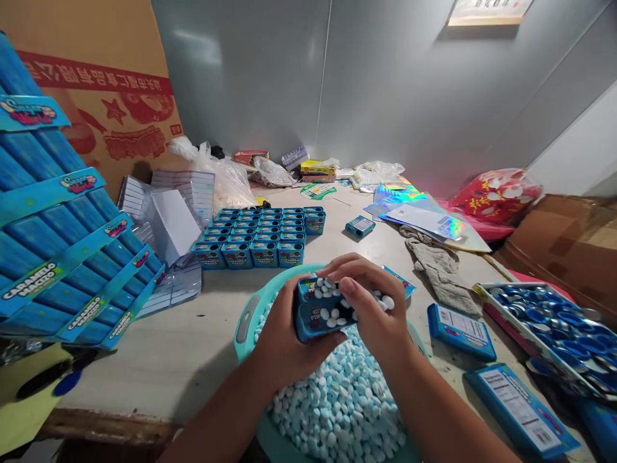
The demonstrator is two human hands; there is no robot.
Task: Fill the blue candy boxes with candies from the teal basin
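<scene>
My left hand (279, 347) grips two small blue candy tins (313, 308) stacked side by side, both heaped with white and pale blue candy tablets. My right hand (371, 308) lies curled over the tops of the tins, fingers pressed on the tablets. Both hands hover over a teal bowl (243, 321) filled with many more tablets (337, 399). Behind the bowl stands a block of several open blue tins (260, 235) in neat rows on the white table.
Blue display cartons (62, 257) lean at the left. One loose tin (360, 226) and a grey cloth (436, 267) lie behind. Flat blue boxes (460, 331) and a tray of blue lids (549, 325) sit right. Bags and a cardboard box line the wall.
</scene>
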